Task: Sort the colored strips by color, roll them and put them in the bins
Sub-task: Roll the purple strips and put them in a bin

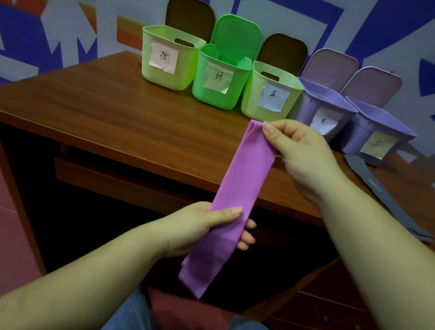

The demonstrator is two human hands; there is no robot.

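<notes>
I am watching the right hand pinching the top end of the purple strip at frame centre, while the left hand is gripping it lower down, thumb on top. Five open bins are lining the desk above, upper centre.

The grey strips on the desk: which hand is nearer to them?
Right. The right hand is above the desk, left of the grey strips; the left hand is lower, off its front edge.
</notes>
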